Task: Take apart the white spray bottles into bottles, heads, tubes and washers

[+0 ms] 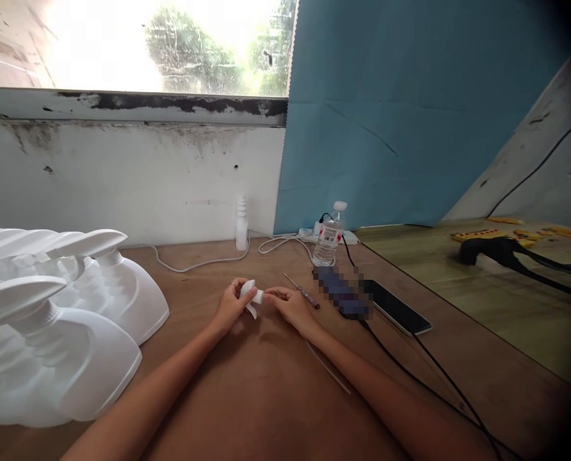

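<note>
A white trigger spray head (248,291) is in my left hand (232,306), its lever hanging down and its collar facing right. My left fingers are closed around its body. The fingertips of my right hand (288,305) are pinched together at the collar. A thin pale tube (328,367) runs out from under my right wrist toward the lower right; whether it joins the spray head is hidden by the hand. Just beyond my right hand a small screwdriver (302,291) lies on the wooden table (247,397).
White spray bottles (98,346) stand in rows on the left. A white bottle (242,224) is by the wall. A water bottle (328,237), a power strip (347,237), a blurred-out object (342,293) and a phone (398,306) with cables occupy the right side.
</note>
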Action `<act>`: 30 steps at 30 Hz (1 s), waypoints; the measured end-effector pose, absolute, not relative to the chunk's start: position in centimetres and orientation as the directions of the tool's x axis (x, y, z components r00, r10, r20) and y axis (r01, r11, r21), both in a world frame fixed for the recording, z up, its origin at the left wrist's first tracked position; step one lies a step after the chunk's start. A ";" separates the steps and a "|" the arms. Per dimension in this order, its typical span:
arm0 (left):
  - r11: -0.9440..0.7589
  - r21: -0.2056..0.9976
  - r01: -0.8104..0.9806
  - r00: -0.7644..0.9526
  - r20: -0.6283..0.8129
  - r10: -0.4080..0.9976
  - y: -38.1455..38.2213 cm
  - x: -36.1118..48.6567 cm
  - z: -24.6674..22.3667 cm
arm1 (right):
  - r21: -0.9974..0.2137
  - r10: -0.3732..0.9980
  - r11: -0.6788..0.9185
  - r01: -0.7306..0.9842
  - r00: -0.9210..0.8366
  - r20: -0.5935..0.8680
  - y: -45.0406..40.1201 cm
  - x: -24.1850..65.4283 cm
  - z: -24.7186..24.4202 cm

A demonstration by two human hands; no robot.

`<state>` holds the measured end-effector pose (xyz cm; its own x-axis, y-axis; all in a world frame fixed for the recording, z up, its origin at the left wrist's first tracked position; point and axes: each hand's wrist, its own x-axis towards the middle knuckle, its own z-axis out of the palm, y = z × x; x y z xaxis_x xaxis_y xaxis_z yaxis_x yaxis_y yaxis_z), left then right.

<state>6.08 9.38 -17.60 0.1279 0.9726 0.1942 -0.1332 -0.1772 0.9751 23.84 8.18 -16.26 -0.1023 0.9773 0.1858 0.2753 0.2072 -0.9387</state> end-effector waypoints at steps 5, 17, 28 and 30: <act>-0.051 0.955 -0.292 0.083 0.079 0.993 9.4 5.1 -17.5 | -0.802 0.927 0.344 0.488 -0.042 0.372 9.8 27.8 -16.2; 0.049 0.911 -0.410 0.115 -0.001 0.993 9.2 5.3 -16.4 | -0.554 0.872 0.276 0.786 0.038 0.488 11.0 32.8 -16.4; -0.003 0.924 -0.381 0.096 0.042 0.994 9.6 5.3 -17.2 | -0.274 0.880 0.150 0.950 -0.002 0.475 9.4 32.3 -16.4; -0.012 0.928 -0.372 0.091 0.050 0.995 9.6 5.3 -17.1 | -0.268 0.884 0.154 0.951 -0.012 0.468 9.3 32.1 -16.3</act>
<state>5.28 9.55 -17.05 0.0912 0.9946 0.0498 -0.3722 -0.0123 0.9281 32.15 9.32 -16.30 -0.0116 0.8838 0.4677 0.9510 0.1543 -0.2679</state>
